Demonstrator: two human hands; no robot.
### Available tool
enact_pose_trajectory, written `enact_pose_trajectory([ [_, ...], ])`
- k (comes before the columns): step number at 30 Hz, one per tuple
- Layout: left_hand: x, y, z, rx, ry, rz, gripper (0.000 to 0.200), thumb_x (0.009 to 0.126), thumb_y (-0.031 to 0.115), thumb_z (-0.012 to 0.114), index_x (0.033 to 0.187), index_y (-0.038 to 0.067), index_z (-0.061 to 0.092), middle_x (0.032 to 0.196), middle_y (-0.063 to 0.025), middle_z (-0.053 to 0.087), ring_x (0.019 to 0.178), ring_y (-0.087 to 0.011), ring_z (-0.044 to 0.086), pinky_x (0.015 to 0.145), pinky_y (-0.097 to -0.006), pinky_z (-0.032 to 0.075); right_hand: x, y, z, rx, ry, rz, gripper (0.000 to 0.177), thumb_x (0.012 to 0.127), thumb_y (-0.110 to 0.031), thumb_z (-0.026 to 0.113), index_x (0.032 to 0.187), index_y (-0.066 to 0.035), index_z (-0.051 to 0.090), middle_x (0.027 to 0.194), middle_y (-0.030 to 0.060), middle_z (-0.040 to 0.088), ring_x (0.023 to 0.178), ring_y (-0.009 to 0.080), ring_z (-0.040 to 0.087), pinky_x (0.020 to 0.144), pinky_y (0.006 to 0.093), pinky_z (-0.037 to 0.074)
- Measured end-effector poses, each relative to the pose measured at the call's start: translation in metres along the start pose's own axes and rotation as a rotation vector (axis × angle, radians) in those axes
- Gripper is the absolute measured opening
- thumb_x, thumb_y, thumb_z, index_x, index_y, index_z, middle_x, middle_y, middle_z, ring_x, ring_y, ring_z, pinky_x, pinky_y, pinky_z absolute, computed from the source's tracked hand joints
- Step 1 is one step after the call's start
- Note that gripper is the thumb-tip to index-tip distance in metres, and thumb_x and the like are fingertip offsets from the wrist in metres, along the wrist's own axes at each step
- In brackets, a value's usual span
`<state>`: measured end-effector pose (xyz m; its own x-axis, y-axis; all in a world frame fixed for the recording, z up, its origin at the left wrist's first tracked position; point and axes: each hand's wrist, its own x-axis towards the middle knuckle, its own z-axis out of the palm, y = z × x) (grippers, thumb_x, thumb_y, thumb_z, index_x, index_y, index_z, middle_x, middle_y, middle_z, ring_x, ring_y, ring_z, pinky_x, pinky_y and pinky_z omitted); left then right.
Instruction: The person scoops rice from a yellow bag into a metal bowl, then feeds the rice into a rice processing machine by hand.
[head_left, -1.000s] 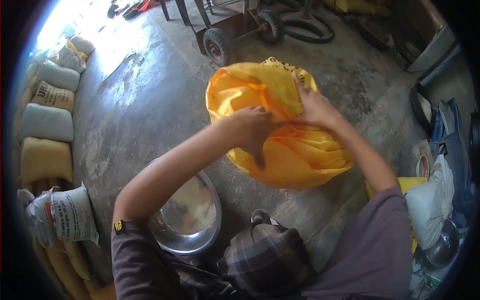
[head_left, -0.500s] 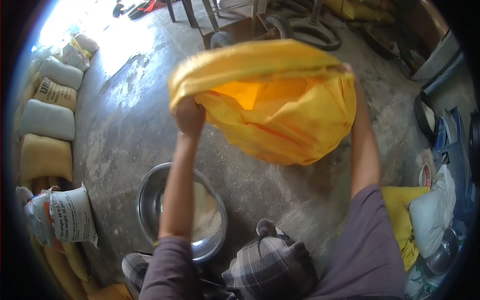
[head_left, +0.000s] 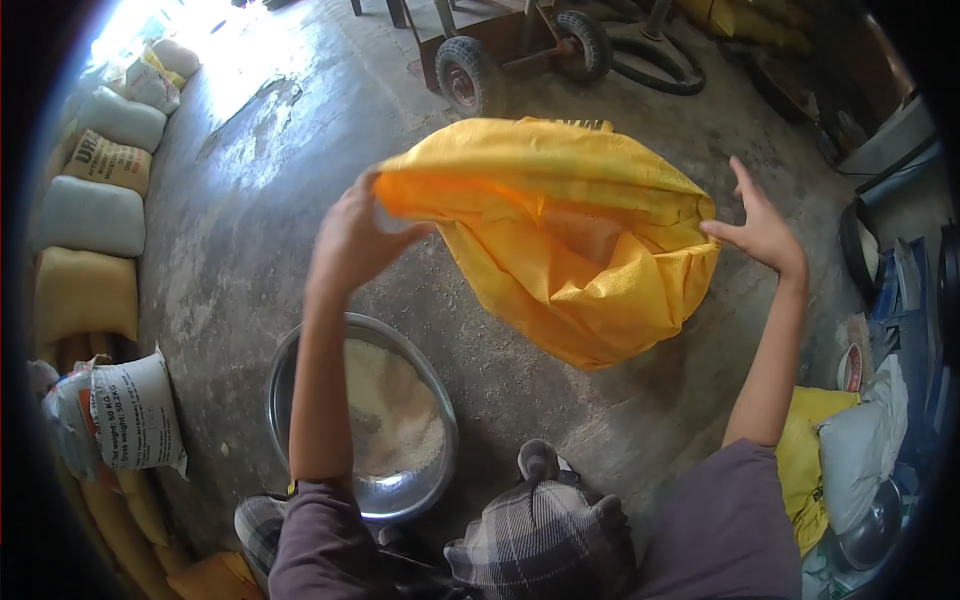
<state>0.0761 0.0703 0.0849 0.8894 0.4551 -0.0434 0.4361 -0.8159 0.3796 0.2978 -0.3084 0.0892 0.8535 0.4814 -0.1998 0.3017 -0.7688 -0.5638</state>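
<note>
Head view. My read:

- left hand (head_left: 352,240) is clamped on the left end of the yellow sack (head_left: 570,250) at its mouth, fingers curled over the fabric edge.
- right hand (head_left: 762,228) is at the right end of the mouth, fingers spread wide and gripping nothing. The thumb tip sits at the sack's corner; I can't tell if it's touching or just off.
- The sack is held up in front of the person, centre of the scene, mouth edge stretched roughly level between the two hands. The body hangs slack and crumpled below it, clear of the concrete floor (head_left: 240,230).
- steel bowl (head_left: 283,385) is on the floor, near and left, below the left forearm, with pale grainy stuff inside. It is apart from the sack.
- plaid cloth (head_left: 540,540) is at the near edge, just right of the bowl.
- stacked sacks (head_left: 90,215) line the left side, with a white printed sack (head_left: 135,410) nearer.
- cart (head_left: 470,70) with rubber wheels is at the far side, beyond the sack, and a tyre (head_left: 655,65) lies to its right.
</note>
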Motion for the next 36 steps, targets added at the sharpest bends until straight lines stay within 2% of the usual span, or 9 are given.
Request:
enact_pose_trajectory([
  [4, 0.039, 0.027, 0.074, 0.141, 0.225, -0.090, 0.121, 0.063, 0.055, 0.078, 0.148, 0.009, 0.005, 0.141, -0.0364, 0.021, 0.119, -0.0444, 0.046, 0.097, -0.0455, 0.043, -0.009, -0.088, 0.061, -0.611, 0.367, -0.416, 0.101, 0.064, -0.032, 0.081, 0.145, -0.011, 0.024, 0.135, 0.0212, 0.041, 0.130, 0.0327, 0.035, 0.109, 0.0509, 0.023],
  [8, 0.093, 0.025, 0.125, -0.397, 0.313, -0.288, 0.129, 0.060, 0.066, 0.075, 0.148, 0.010, -0.002, 0.139, -0.0428, 0.014, 0.126, -0.0492, 0.037, 0.099, -0.0475, 0.041, 0.078, -0.047, 0.145, -0.796, 0.579, -0.246, 0.060, 0.082, -0.021, 0.061, 0.136, -0.008, 0.039, 0.117, 0.0215, 0.056, 0.116, 0.0335, 0.051, 0.100, 0.0557, 0.034],
  [11, 0.118, 0.033, 0.145, -0.280, 0.182, -0.417, 0.115, 0.064, 0.066, 0.072, 0.146, 0.010, 0.016, 0.139, -0.0331, 0.020, 0.123, -0.0457, 0.039, 0.099, -0.0468, 0.038, 0.107, -0.036, 0.128, -0.210, 0.380, -0.287, 0.011, 0.077, -0.006, 0.051, 0.083, 0.001, 0.057, 0.074, 0.0218, 0.063, 0.068, 0.0397, 0.060, 0.065, 0.0454, 0.048],
  [15, 0.137, 0.024, 0.161, -0.039, -0.011, 0.090, 0.072, 0.077, 0.064, 0.060, 0.120, 0.006, 0.057, 0.116, -0.0196, 0.055, 0.108, -0.0383, 0.054, 0.089, -0.0459, 0.044, 0.125, -0.035, 0.085, 0.580, -0.116, -0.277, 0.030, 0.092, -0.022, 0.052, 0.090, 0.004, 0.065, 0.079, 0.0099, 0.067, 0.073, 0.0172, 0.062, 0.067, 0.0327, 0.048],
  [20, 0.131, 0.063, 0.121, -0.809, -0.222, 0.060, 0.052, 0.086, 0.047, 0.058, 0.112, 0.001, 0.061, 0.102, -0.0161, 0.067, 0.089, -0.0296, 0.065, 0.080, -0.0404, 0.050, 0.159, -0.010, 0.045, 1.336, -0.547, -0.029, 0.028, 0.094, -0.020, 0.050, 0.107, 0.003, 0.061, 0.099, 0.0104, 0.066, 0.083, 0.0163, 0.064, 0.075, 0.0300, 0.051],
  [22, 0.124, 0.090, 0.097, -1.818, -0.552, -0.113, 0.047, 0.087, 0.040, 0.060, 0.113, 0.000, 0.060, 0.104, -0.0112, 0.066, 0.089, -0.0238, 0.065, 0.079, -0.0351, 0.052, 0.167, 0.000, 0.048, 1.576, -0.607, -0.122, 0.029, 0.092, -0.020, 0.052, 0.107, 0.004, 0.060, 0.097, 0.0121, 0.066, 0.085, 0.0210, 0.065, 0.078, 0.0320, 0.052],
  [30, 0.213, -0.070, 0.279, -1.826, -0.289, -0.145, 0.040, 0.090, 0.035, 0.057, 0.115, 0.003, 0.060, 0.109, -0.0097, 0.062, 0.103, -0.0185, 0.058, 0.090, -0.0326, 0.046, 0.206, 0.052, 0.107, 0.759, -0.044, 0.037, 0.036, 0.077, -0.018, 0.071, 0.108, -0.001, 0.063, 0.099, 0.0104, 0.067, 0.089, 0.0185, 0.063, 0.081, 0.0293, 0.049],
  [32, 0.215, -0.076, 0.221, -0.837, 0.079, 0.007, 0.047, 0.090, 0.035, 0.058, 0.124, 0.003, 0.053, 0.120, -0.0110, 0.057, 0.114, -0.0198, 0.051, 0.100, -0.0358, 0.037, 0.213, 0.071, 0.101, 0.434, 0.251, -0.158, 0.038, 0.078, -0.018, 0.070, 0.111, 0.000, 0.060, 0.100, 0.0106, 0.066, 0.090, 0.0184, 0.063, 0.083, 0.0304, 0.049],
  [36, 0.131, 0.017, 0.072, -1.002, 0.068, 0.266, 0.060, 0.085, 0.030, 0.063, 0.135, 0.004, 0.042, 0.135, -0.0121, 0.047, 0.125, -0.0223, 0.042, 0.109, -0.0379, 0.027, 0.122, 0.011, 0.039, 0.365, 0.285, -0.621, 0.047, 0.082, -0.018, 0.068, 0.124, -0.004, 0.052, 0.116, 0.0136, 0.061, 0.109, 0.0195, 0.057, 0.096, 0.0337, 0.044],
])
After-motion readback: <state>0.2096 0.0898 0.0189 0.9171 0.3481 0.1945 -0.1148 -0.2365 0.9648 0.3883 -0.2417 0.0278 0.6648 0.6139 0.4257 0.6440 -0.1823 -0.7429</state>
